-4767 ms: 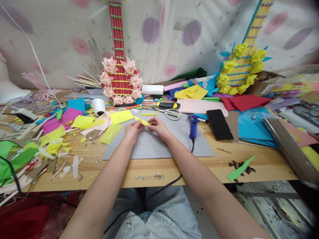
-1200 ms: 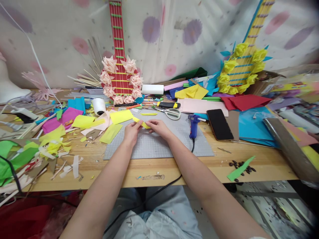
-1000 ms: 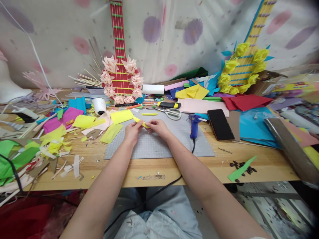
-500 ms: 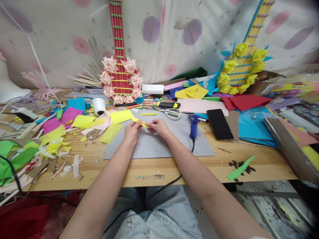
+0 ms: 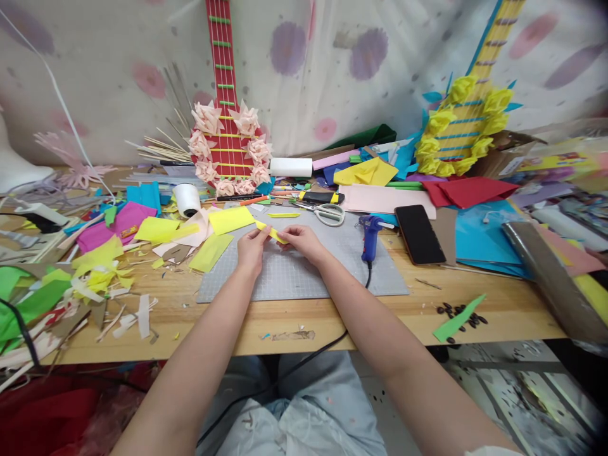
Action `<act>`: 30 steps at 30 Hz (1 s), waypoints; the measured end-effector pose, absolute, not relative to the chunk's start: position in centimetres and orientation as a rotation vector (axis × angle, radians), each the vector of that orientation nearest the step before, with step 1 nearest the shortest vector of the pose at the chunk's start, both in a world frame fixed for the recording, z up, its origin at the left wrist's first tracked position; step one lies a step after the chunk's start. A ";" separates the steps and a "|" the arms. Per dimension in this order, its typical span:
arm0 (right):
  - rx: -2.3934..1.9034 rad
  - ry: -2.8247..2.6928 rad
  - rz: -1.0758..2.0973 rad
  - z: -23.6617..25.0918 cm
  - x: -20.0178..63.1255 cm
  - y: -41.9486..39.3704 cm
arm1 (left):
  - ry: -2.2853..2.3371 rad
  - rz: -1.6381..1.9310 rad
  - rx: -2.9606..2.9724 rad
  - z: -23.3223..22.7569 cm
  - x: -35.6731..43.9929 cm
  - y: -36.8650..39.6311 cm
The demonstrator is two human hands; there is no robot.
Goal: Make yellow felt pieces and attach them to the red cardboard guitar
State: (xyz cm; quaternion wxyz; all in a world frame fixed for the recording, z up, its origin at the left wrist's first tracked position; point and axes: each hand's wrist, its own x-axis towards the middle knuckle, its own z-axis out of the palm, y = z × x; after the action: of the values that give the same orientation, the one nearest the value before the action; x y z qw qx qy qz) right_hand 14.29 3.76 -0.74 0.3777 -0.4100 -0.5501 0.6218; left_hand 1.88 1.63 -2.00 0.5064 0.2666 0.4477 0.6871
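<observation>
We note the grey gridded cutting mat [image 5: 304, 278] lying on the pale wooden table [image 5: 498, 310], at the near edge. Over the mat's far half, our left hand [image 5: 251, 249] and right hand [image 5: 304, 242] meet on a narrow yellow paper strip [image 5: 272, 232]. From the strip, the white-handled scissors [image 5: 325, 214] lie at 2 o'clock, the blue plastic glue gun [image 5: 368, 235] at 3 o'clock, the flat black phone [image 5: 418, 234] beyond it, and the white thread spool [image 5: 187, 199] at 10 o'clock.

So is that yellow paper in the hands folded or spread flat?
Folded, as far as shows: the yellow paper strip is a narrow band pinched between the left hand and right hand, above the cutting mat.
</observation>
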 end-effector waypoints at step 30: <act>-1.094 -1.452 1.612 -0.9 14.5 3.8 | 1.029 1.778 0.441 -1.0 1.7 1.4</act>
State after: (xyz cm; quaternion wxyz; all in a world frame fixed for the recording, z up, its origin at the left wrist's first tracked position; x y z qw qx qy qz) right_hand 14.54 3.83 -0.91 0.3485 -0.4222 -0.5601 0.6218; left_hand 1.65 1.43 -1.02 0.4970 0.1821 0.4250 0.7343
